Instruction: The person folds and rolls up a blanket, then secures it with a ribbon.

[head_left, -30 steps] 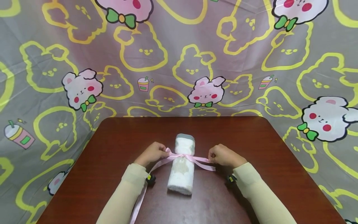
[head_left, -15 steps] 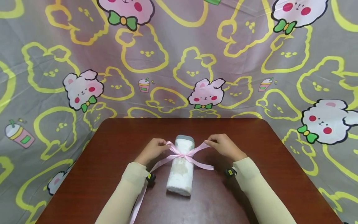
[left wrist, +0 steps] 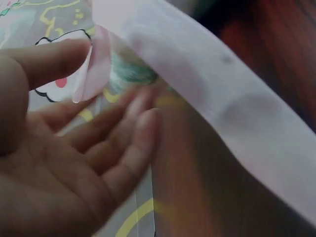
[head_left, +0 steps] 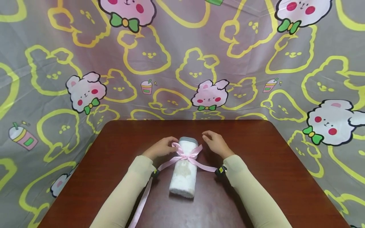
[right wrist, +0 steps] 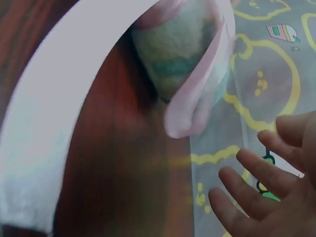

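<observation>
Pink ribbon sits tied in a bow around the rolled white towel at centre frame on the table. Left hand touches the left loop with relaxed fingers; right hand hovers released. Bow-tying looks finished; next, straightening loops seems needed.

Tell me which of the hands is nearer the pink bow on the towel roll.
Left. The left hand touches the bow's left loop, thumb against the ribbon. The right hand hangs open just right of it, apart from the right loop.

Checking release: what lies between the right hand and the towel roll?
In the head view, only bare table separates the right hand from the towel roll; the bow loop reaches toward it.
</observation>
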Demonstrator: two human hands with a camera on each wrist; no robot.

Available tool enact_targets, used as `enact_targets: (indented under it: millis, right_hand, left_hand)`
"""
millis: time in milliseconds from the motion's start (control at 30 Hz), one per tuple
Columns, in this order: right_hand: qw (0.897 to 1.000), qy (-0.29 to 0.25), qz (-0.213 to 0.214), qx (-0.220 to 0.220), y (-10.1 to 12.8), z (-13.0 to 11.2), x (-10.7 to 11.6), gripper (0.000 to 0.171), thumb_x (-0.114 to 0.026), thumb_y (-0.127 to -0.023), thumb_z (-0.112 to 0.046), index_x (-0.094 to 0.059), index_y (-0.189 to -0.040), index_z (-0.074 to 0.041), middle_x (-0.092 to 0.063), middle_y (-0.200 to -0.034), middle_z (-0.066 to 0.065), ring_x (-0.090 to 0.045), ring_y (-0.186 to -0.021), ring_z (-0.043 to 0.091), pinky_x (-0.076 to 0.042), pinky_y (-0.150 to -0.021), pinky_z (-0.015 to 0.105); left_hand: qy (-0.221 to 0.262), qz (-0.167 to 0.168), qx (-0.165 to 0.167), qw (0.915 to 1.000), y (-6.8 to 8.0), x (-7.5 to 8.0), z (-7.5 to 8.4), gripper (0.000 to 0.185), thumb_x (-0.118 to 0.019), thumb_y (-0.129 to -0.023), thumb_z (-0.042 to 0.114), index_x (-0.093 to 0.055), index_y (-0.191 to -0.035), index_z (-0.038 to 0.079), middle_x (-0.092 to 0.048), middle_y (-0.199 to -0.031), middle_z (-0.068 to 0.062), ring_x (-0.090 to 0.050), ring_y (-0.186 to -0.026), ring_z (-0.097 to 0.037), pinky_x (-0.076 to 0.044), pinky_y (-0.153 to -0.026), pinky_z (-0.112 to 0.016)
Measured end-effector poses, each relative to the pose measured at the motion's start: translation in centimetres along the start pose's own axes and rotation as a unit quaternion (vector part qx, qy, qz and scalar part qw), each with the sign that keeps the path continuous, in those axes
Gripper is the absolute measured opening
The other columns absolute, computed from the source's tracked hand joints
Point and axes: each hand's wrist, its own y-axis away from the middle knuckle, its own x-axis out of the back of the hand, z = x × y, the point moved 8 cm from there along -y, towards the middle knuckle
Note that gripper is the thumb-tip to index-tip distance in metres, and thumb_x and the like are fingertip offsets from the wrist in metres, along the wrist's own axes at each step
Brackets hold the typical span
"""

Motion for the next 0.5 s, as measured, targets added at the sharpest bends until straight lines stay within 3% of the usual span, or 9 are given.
enact_targets:
  millis: [100, 167, 267, 400, 500]
  right_hand:
    - [0.999, -0.008, -0.032, 0.021, 0.5, 0.1, -0.3, 0.031, -0.06, -0.093, -0.002, -0.064, -0.124, -0.008, -0.064, -0.121, 0.009, -0.058, -0.111, 0.029, -0.048, -0.091, 0.048]
    - [0.997, -0.013, -0.069, 0.041, 0.9, -0.3, -1.0, 0.039, -0.062, -0.086, 0.008, -0.066, -0.121, -0.01, -0.064, -0.118, 0.007, -0.058, -0.109, 0.028, -0.05, -0.089, 0.046]
    - [0.993, -0.002, -0.106, 0.055, 1.3, -0.6, -2.2, 0.04, -0.07, -0.081, 0.008, -0.07, -0.111, -0.018, -0.066, -0.106, -0.003, -0.059, -0.099, 0.021, -0.052, -0.085, 0.039]
    - [0.992, 0.007, -0.096, 0.077, 1.6, -1.2, -2.8, 0.017, -0.075, -0.085, -0.008, -0.072, -0.097, -0.02, -0.065, -0.089, -0.009, -0.059, -0.083, 0.016, -0.051, -0.073, 0.033]
    - [0.993, -0.009, -0.078, 0.093, 1.9, -1.6, -2.6, 0.01, -0.074, -0.086, -0.011, -0.072, -0.093, -0.018, -0.065, -0.088, -0.007, -0.06, -0.082, 0.017, -0.052, -0.071, 0.033]
  left_hand:
    - [-0.014, 0.017, -0.053, 0.9984, 0.0, 0.3, 0.6, 0.033, -0.07, -0.086, 0.005, -0.066, -0.119, 0.008, -0.065, -0.111, -0.004, -0.058, -0.098, -0.022, -0.049, -0.084, -0.038]
    - [-0.026, 0.018, -0.077, 0.9965, -0.1, 0.3, 1.0, 0.031, -0.071, -0.084, 0.001, -0.069, -0.114, 0.008, -0.066, -0.108, -0.002, -0.057, -0.096, -0.02, -0.048, -0.083, -0.036]
    - [-0.035, 0.012, -0.09, 0.9953, -0.3, 0.2, 1.4, 0.027, -0.071, -0.081, -0.003, -0.072, -0.106, 0.009, -0.067, -0.101, 0.001, -0.057, -0.091, -0.017, -0.049, -0.08, -0.032]
    - [-0.014, 0.04, -0.07, 0.9967, -0.3, 0.3, 1.2, 0.025, -0.07, -0.085, -0.001, -0.069, -0.109, 0.006, -0.067, -0.101, -0.003, -0.06, -0.092, -0.019, -0.051, -0.079, -0.034]
    - [0.018, 0.081, -0.016, 0.9964, 0.5, 0.7, 0.4, 0.031, -0.067, -0.088, 0.004, -0.06, -0.117, 0.001, -0.066, -0.105, -0.011, -0.062, -0.094, -0.025, -0.051, -0.08, -0.039]
